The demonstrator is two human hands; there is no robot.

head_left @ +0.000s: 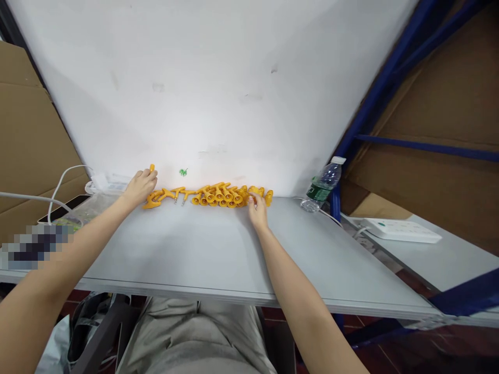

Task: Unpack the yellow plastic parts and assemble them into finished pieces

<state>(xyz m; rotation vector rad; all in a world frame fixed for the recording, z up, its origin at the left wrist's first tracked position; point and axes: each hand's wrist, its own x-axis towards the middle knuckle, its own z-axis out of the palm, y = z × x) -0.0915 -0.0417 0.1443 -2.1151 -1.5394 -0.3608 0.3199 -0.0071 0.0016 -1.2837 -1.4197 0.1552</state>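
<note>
A row of yellow T-handled screw hooks (218,196) lies along the far edge of the grey table (202,249), against a white board. My left hand (139,188) is closed round one yellow hook (152,168), whose end sticks up above my fingers, at the left end of the row. My right hand (258,209) rests at the right end of the row, fingers curled and touching the yellow pieces there (265,195). A couple of hooks (177,193) with bare metal screws lie between the two hands.
A plastic water bottle (323,185) lies tilted at the table's far right. A white power strip (401,230) sits on a neighbouring table. A phone (68,206), white cable (62,179) and clear bag lie at the left. Cardboard and blue racking stand behind.
</note>
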